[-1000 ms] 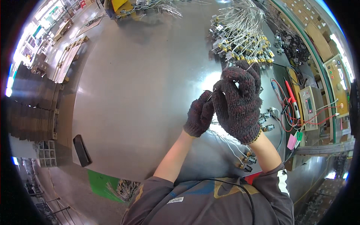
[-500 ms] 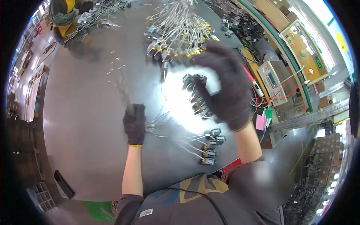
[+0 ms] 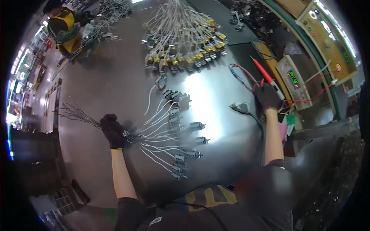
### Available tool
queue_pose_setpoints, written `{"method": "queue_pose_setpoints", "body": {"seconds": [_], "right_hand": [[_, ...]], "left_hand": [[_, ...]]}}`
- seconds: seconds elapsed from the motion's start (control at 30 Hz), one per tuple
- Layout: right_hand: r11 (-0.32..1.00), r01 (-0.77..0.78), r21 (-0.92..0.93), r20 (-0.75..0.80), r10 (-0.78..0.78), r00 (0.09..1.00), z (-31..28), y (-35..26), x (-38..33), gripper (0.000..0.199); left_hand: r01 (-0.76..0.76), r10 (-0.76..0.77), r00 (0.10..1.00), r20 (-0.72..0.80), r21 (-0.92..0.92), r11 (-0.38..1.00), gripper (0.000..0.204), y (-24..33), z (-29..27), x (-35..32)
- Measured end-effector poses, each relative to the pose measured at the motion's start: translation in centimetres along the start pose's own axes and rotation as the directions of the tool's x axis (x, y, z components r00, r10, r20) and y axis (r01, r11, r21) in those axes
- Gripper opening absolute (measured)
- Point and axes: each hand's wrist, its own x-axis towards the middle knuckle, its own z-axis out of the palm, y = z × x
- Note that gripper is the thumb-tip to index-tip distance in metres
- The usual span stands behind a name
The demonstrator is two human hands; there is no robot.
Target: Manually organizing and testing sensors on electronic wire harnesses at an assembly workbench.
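My left hand (image 3: 112, 131), in a dark glove, is closed round a bundle of thin wires (image 3: 81, 115). Their loose ends fan out to the left of the fist. On its right the white leads (image 3: 156, 136) spread over the table to several small grey motors (image 3: 180, 158) with short shafts. At the right, my gloved right hand (image 3: 268, 98) is at the lower end of a red test probe (image 3: 263, 71), beside the meter with green digits (image 3: 293, 77); its fingers look closed on the probe, though dark and partly hidden.
A large fan of wired parts with yellow ends (image 3: 185, 59) covers the far middle of the grey table (image 3: 88, 154). A cable with a small connector (image 3: 241, 107) lies left of my right forearm. A yellowish panel box (image 3: 327, 38) stands far right. Another person (image 3: 63, 27) is at the far left.
My right hand has moved from over the motors to the test probe at the right. My left hand, still holding the bundle, has shifted left, and the motors now lie spread out in view.
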Motion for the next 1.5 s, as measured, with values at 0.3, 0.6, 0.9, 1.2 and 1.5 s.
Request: {"method": "queue_pose_setpoints", "body": {"seconds": [0.3,0.6,0.9,1.2,1.5], "right_hand": [[0.879,0.477,-0.027,-0.568,-0.406,0.716,-0.5,2.8,-1.8,0.032],[0.414,0.77,0.485,-0.401,-0.677,0.617,-5.8,-19.5,-11.4,0.021],[0.625,0.614,0.482,0.272,-0.773,0.573,-0.5,-18.0,-10.0,0.028],[0.384,0.559,0.735,-0.097,-0.756,0.648,-10.4,-26.1,-16.1,0.03],[0.475,0.715,0.513,-0.09,-0.799,0.595,-11.7,-28.9,-18.7,0.022]], "left_hand": [[0.14,-0.142,0.989,0.04,0.035,0.989,0.048,2.9,-7.8,2.9],[-0.211,0.038,0.91,0.413,0.384,0.899,0.022,-5.1,5.5,2.6],[0.07,-0.161,0.884,0.439,0.218,0.974,0.016,-2.6,11.8,-1.5],[0.158,0.141,0.692,0.708,-0.34,0.927,0.048,5.4,12.9,-1.6],[0.173,0.004,0.705,0.709,-0.178,0.969,0.042,4.5,12.5,-2.4]]}}
